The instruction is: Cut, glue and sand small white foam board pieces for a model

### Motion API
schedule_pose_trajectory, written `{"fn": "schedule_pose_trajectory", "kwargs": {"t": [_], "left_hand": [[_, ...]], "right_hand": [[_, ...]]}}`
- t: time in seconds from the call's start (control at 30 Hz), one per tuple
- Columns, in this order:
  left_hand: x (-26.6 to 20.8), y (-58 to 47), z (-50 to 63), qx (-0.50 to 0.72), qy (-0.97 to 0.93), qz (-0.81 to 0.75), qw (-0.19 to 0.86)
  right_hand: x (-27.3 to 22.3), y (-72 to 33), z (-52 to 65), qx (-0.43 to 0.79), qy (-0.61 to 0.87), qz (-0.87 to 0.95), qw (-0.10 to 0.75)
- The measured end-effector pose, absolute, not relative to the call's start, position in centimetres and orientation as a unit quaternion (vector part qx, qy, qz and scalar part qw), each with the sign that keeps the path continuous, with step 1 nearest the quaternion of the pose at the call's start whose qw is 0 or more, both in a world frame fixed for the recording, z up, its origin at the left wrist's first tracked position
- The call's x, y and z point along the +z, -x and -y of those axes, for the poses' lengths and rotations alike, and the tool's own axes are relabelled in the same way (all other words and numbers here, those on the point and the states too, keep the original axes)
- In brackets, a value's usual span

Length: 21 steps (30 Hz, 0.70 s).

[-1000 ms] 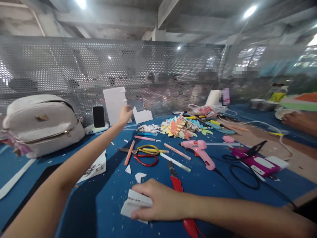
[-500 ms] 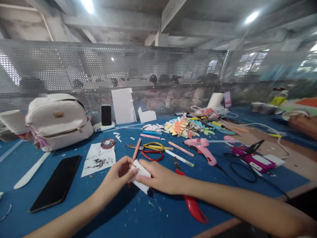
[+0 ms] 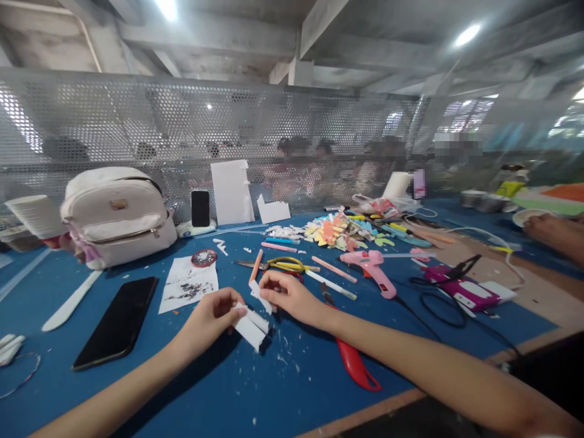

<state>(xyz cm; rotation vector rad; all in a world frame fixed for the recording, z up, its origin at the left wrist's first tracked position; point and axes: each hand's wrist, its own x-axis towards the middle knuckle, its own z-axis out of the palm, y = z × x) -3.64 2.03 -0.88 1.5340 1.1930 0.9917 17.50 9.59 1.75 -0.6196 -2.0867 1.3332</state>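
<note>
My left hand point(image 3: 219, 313) pinches a folded piece of white paper point(image 3: 250, 330) above the blue table. To its right, my right hand point(image 3: 292, 297) holds a narrow strip of white paper point(image 3: 261, 296), apart from the folded piece. Beyond my hands lie an orange marker point(image 3: 256, 266) and scissors with yellow and red handles point(image 3: 286, 264). A red-handled tool point(image 3: 353, 359), perhaps a knife or pliers, lies under my right forearm, which covers its middle. A white sheet with dark bits point(image 3: 189, 286) and a round red dish point(image 3: 204, 258) are left of the hands.
A black phone point(image 3: 116, 322) and a white backpack point(image 3: 118, 219) are on the left. A pile of coloured paper cutouts point(image 3: 335, 230) sits at the back. On the right are a pink glue gun point(image 3: 371, 267), a purple device point(image 3: 460, 289) and another person's hand point(image 3: 554, 234).
My hands have moved apart. A narrow strip has come away from the white paper into my right hand, while the folded piece stays in my left.
</note>
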Motion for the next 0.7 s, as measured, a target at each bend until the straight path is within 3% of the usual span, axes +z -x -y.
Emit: {"fn": "schedule_pose_trajectory", "kwargs": {"t": [0.2,0.4,0.7], "left_hand": [[-1.2,3.4,-1.3,0.375,-0.653,-0.508,0.417],[-0.7,2.7,-0.7,0.466,-0.639,-0.527,0.311],[-0.4,2.6,-0.7,0.471,-0.672,-0.488,0.296]], "right_hand": [[1.1,-17.7,-10.3,0.533,0.237,0.756,0.297],[1.1,-17.6,-9.7,0.521,0.194,0.794,0.246],[1.7,-17.8,-9.2,0.496,0.153,0.833,0.190]]}}
